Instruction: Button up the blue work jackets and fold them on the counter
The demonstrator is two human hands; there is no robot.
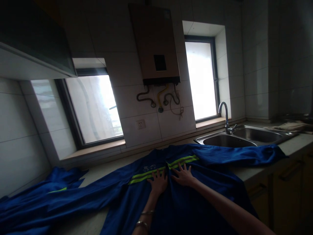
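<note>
A blue work jacket point(181, 199) with yellow-green reflective stripes lies spread over the counter, its sleeves stretched out to both sides. My left hand point(158, 181) rests flat on its chest with the fingers spread, just below the left-hand stripe. Bracelets circle that wrist. On the other side of the front opening, my right hand point(184, 176) also presses flat, fingers apart, near the right-hand stripe. Neither hand grips the cloth. The jacket's lower part hangs over the counter's front edge into shadow.
More blue clothing point(52, 182) with a bright stripe lies bunched at the left. A double sink point(256, 133) with a curved tap point(225, 114) is set into the counter at the right, close behind the sleeve. A cloth point(290, 126) lies beyond it. A water heater point(156, 42) hangs on the wall.
</note>
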